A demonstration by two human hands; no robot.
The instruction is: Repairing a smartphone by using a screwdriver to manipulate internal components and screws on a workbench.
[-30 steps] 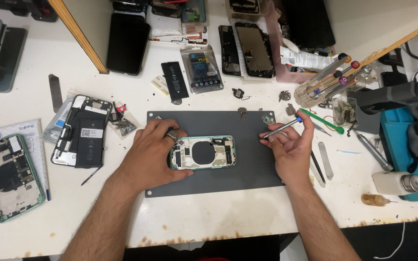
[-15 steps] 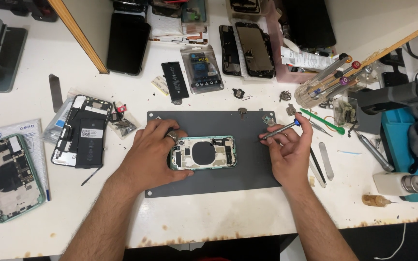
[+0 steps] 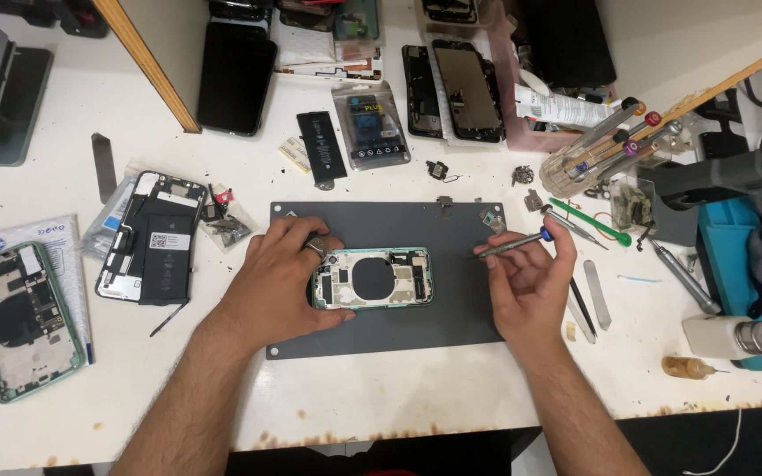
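At frame centre we found the left hand (image 3: pixel 280 282) clamping the gutted green phone shell (image 3: pixel 372 278) on the grey mat (image 3: pixel 381 330), the right hand (image 3: pixel 526 278) pinching a screwdriver (image 3: pixel 513 244) clear of it, with battery already out, boards remaining inside.

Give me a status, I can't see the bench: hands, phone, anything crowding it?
Left hand steadying green phone frame on grey mat. Right hand holding screwdriver, tip clear of frame. Nothing crowding it.
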